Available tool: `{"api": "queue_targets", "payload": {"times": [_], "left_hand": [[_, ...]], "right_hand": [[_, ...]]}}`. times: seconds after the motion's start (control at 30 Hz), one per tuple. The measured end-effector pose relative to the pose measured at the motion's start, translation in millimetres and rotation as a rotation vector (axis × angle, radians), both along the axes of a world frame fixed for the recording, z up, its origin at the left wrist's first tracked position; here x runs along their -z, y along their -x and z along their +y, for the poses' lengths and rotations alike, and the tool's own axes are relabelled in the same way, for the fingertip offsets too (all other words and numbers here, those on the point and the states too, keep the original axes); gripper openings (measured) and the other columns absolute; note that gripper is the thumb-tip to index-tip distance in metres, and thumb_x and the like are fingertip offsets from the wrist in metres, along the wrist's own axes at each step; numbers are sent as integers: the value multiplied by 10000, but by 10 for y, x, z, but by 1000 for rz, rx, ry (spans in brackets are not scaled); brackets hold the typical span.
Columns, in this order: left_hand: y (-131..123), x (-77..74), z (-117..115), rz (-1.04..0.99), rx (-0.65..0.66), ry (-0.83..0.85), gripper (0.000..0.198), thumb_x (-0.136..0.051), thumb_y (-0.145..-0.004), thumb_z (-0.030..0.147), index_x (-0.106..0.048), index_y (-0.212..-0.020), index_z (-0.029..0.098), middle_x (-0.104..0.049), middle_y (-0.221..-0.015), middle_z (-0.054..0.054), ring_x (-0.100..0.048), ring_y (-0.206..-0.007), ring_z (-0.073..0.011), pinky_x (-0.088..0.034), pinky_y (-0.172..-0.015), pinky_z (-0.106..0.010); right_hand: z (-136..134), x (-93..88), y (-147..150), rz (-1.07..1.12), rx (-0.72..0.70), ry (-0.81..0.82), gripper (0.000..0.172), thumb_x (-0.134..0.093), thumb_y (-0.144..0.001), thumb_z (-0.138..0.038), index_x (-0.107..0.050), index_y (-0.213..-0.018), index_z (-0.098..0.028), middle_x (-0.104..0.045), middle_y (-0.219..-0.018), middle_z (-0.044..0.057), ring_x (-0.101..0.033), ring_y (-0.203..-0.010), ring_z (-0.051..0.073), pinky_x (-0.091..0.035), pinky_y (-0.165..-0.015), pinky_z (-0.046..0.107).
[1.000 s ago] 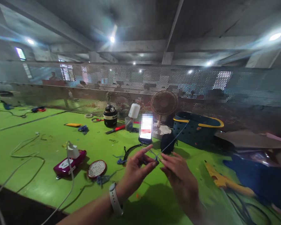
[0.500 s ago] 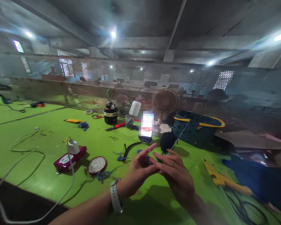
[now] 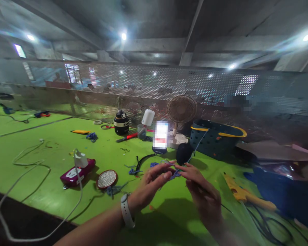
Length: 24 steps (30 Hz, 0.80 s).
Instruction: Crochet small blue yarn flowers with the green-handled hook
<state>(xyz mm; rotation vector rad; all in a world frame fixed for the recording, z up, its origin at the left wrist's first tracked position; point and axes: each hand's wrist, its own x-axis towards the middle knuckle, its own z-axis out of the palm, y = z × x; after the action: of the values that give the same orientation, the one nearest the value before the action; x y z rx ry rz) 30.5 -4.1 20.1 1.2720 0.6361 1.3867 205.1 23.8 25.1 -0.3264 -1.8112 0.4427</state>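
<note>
My left hand (image 3: 154, 184) pinches a small blue-purple yarn piece (image 3: 175, 175) between thumb and fingers, and a strand loops over its forefinger. Against the same piece, my right hand (image 3: 201, 191) is closed on a slim tool that looks like a crochet hook, mostly hidden by the fingers. A thin dark shaft (image 3: 227, 208) sticks out behind that hand. Just beyond the fingers lie a black rounded thing (image 3: 184, 153) and a blue yarn scrap (image 3: 154, 164). A light strand runs up from there to the dark basket (image 3: 207, 145).
A lit phone (image 3: 161, 135) stands before a fan (image 3: 181, 110). Left are a red-rimmed dish of white beads (image 3: 107, 179), a purple power strip (image 3: 72, 176) with a white cable, and a black jar (image 3: 121, 125). A yellow glue gun (image 3: 242, 194) lies right on the green table (image 3: 92, 205).
My hands have shifted slightly, the right one outward and turned. The blue-purple yarn piece now shows between the fingertips, and the dark shaft shows behind my right hand.
</note>
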Motion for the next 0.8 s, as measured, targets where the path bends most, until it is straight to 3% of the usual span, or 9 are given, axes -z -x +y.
{"api": "queue_targets", "payload": {"times": [0.07, 0.17, 0.27, 0.4, 0.47, 0.57, 0.7, 0.8], "left_hand": [[26, -30, 1, 66, -48, -47, 290, -567, -917, 368, -721, -1109, 215, -719, -1089, -93, -634, -1065, -240, -460, -971, -411], [58, -31, 54, 93, -132, -62, 465, -427, -959, 441, -767, -815, 159, -732, -1012, -112, -647, -1004, -252, -458, -941, -407], [99, 69, 197, -1, -318, 80, 564, -417, -919, 541, -681, -604, 155, -729, -964, -127, -647, -949, -262, -461, -895, -407], [176, 260, 449, 43, -414, 385, 408, -596, -793, 540, -686, -746, 145, -722, -987, -124, -633, -947, -254, -440, -823, -357], [194, 270, 553, 76, -396, 423, 406, -601, -780, 533, -696, -823, 141, -715, -972, -119, -626, -886, -228, -432, -756, -328], [135, 65, 668, 85, -307, 428, 353, -673, -725, 481, -700, -808, 139, -714, -936, -109, -613, -783, -183, -435, -693, -293], [-152, -484, 882, 290, -118, 357, 215, -711, -754, 356, -700, -781, 143, -707, -851, -67, -614, -721, -142, -436, -642, -249], [-499, -804, 1230, 337, -52, 346, 123, -712, -782, 246, -691, -853, 148, -698, -889, -60, -645, -765, -148, -483, -687, -253]], "right_hand": [[-20, -25, 3, 43, 4, 37, 335, -555, -928, -106, -678, -1133, -340, -719, -1188, -28, -641, -1144, 160, -391, -1091, 380], [-34, -45, -7, 164, -16, 118, 284, -585, -919, -135, -706, -1079, -336, -744, -1138, -35, -652, -1134, 157, -423, -1068, 345], [-13, -31, -47, 319, 5, 300, 195, -635, -898, -194, -729, -1013, -321, -763, -1089, -20, -675, -1087, 171, -461, -1026, 339], [45, 4, -93, 493, 26, 502, 79, -723, -830, -286, -749, -904, -294, -782, -940, 1, -718, -834, 168, -550, -840, 325], [55, -2, -96, 532, 6, 545, 64, -737, -813, -313, -751, -864, -277, -783, -910, 14, -716, -788, 171, -555, -797, 320], [16, -67, -88, 534, -82, 601, 83, -717, -830, -330, -744, -855, -255, -785, -930, 47, -727, -848, 205, -549, -833, 353], [-78, -238, -101, 550, -295, 667, 105, -714, -833, -358, -749, -848, -260, -788, -889, 42, -735, -886, 217, -556, -856, 360], [-84, -316, -152, 592, -447, 768, 103, -704, -842, -379, -742, -858, -285, -789, -868, 20, -741, -842, 177, -571, -804, 298]]}}
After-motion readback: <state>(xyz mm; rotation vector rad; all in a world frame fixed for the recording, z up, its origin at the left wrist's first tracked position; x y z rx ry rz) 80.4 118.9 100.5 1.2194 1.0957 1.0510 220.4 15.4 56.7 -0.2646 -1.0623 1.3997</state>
